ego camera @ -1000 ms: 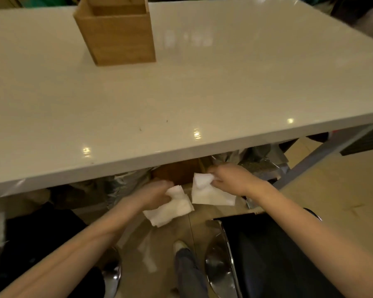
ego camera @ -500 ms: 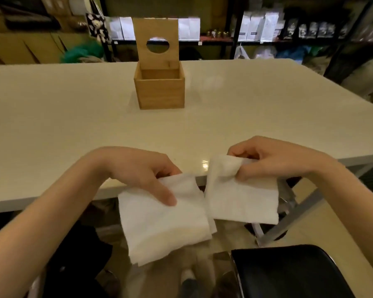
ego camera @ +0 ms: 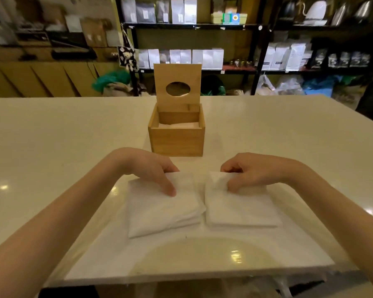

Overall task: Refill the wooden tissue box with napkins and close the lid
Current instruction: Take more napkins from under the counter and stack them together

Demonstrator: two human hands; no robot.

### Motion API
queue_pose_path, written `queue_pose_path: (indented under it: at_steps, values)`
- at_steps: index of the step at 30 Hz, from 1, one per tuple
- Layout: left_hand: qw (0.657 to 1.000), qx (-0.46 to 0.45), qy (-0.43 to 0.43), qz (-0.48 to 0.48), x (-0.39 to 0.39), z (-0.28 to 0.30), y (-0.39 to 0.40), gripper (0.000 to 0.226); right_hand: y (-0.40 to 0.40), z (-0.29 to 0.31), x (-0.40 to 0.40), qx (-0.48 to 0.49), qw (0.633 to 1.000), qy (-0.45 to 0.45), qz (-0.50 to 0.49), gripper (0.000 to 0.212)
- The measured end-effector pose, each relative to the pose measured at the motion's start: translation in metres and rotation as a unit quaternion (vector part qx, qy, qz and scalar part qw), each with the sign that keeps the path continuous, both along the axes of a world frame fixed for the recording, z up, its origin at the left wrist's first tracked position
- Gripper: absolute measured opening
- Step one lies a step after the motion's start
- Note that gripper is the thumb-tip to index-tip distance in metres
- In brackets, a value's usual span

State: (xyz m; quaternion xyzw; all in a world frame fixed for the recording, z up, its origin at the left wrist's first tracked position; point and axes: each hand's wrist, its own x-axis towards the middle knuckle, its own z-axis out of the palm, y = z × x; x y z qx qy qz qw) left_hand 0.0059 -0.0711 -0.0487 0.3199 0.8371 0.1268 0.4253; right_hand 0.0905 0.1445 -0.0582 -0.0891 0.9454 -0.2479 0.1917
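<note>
A wooden tissue box stands in the middle of the white table, just beyond my hands. Its lid, with an oval hole, stands upright at the back. A few pale napkins lie low inside the box. Two stacks of white napkins rest side by side on the table in front of the box. My left hand grips the far edge of the left stack. The fingers of my right hand pinch the far edge of the right stack.
The table's front edge runs close below the stacks. Behind the table stand black shelves with white and dark bags, and cardboard boxes at the left.
Both hands came up from under the table with a napkin stack each and set them down on the tabletop in front of the box.
</note>
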Motion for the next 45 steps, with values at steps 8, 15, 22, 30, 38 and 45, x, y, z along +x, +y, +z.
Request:
queue_pose_path:
  at_steps: [8, 15, 22, 30, 38, 45]
  values:
    - [0.982, -0.006, 0.186, -0.019, -0.021, -0.003, 0.019, 0.031, 0.010, -0.008, -0.034, 0.016, 1.000, 0.016, 0.010, 0.016]
    - [0.985, 0.068, 0.156, -0.017, -0.018, 0.007, 0.037, 0.065, 0.021, -0.014, -0.042, -0.074, 0.996, -0.004, -0.044, 0.028]
    - [0.987, 0.105, 0.116, -0.036, -0.012, -0.009, 0.071, 0.048, 0.026, 0.006, -0.034, -0.118, 0.991, -0.005, -0.056, 0.020]
    - [0.959, 0.268, -0.034, 0.082, -0.024, 0.001, 0.074, 0.019, 0.040, 0.043, -0.028, -0.167, 0.979, 0.077, -0.088, 0.022]
    - [0.845, 0.432, -0.190, 0.250, -0.031, 0.029, 0.040, 0.025, 0.040, 0.043, -0.034, -0.617, 0.756, -0.066, -0.208, 0.062]
    - [0.830, 0.398, -0.247, 0.302, -0.034, 0.017, -0.022, 0.050, -0.012, 0.019, -0.032, -0.591, 0.768, -0.138, -0.204, 0.042]
